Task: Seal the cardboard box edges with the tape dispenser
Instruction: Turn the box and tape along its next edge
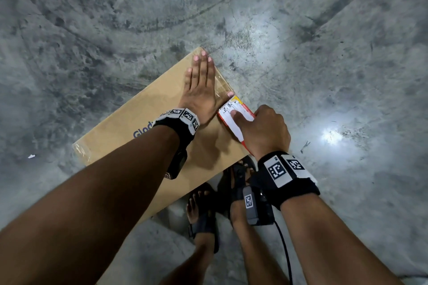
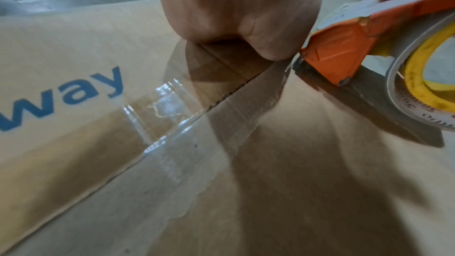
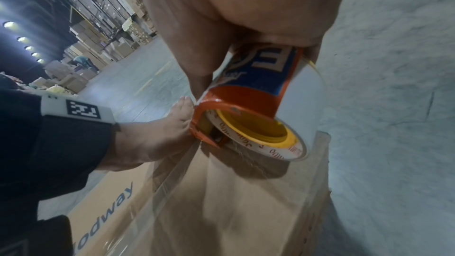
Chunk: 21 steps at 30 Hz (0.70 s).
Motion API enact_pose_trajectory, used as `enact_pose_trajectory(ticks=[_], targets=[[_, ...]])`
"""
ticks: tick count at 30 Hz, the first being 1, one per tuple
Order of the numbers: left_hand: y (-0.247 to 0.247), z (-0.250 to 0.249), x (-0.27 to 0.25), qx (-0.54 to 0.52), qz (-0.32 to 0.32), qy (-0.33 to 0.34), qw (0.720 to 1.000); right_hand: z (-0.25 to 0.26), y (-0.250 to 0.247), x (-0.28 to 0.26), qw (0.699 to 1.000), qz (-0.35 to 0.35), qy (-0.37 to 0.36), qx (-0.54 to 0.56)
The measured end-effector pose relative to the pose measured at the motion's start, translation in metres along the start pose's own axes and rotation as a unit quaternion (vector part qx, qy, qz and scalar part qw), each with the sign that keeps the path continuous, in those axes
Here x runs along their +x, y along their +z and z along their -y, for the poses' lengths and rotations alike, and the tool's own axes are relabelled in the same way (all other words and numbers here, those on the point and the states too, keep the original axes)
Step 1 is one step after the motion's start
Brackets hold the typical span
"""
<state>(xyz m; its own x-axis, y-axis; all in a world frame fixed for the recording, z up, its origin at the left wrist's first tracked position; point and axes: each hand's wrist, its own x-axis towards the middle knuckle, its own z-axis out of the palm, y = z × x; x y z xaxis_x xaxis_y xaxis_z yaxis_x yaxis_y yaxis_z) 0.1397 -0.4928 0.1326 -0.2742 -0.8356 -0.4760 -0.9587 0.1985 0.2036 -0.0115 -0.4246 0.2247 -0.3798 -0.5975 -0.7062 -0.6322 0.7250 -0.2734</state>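
Note:
A brown cardboard box with blue lettering lies on the concrete floor. My left hand rests flat on its top near the far corner, fingers straight, thumb stretched toward the dispenser. My right hand grips the orange tape dispenser at the box's right edge, forefinger laid along its top. Its tape roll with a yellow core sits on the box top. Clear tape runs along the centre seam in the left wrist view. The left thumb touches the dispenser's front in the right wrist view.
My feet in black sandals stand at the box's near edge. A black cable hangs from the right wrist unit. Stacked cartons and shelving line the warehouse floor far off, with a crouching person among them.

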Motion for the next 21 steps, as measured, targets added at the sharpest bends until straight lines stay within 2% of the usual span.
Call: enact_pose_trajectory(ticks=[6, 15, 21], targets=[[0.003, 0.002, 0.002, -0.008, -0.005, -0.001, 1.0, -0.015, -0.005, -0.007, 1.0, 0.006, -0.021, 0.012], [0.0, 0.002, 0.0, -0.009, 0.011, 0.006, 1.0, -0.123, -0.012, -0.061, 0.999, 0.0, 0.039, 0.015], [-0.001, 0.004, 0.0, -0.018, 0.001, 0.007, 1.0, -0.132, -0.002, -0.05, 0.997, 0.014, 0.071, 0.012]])
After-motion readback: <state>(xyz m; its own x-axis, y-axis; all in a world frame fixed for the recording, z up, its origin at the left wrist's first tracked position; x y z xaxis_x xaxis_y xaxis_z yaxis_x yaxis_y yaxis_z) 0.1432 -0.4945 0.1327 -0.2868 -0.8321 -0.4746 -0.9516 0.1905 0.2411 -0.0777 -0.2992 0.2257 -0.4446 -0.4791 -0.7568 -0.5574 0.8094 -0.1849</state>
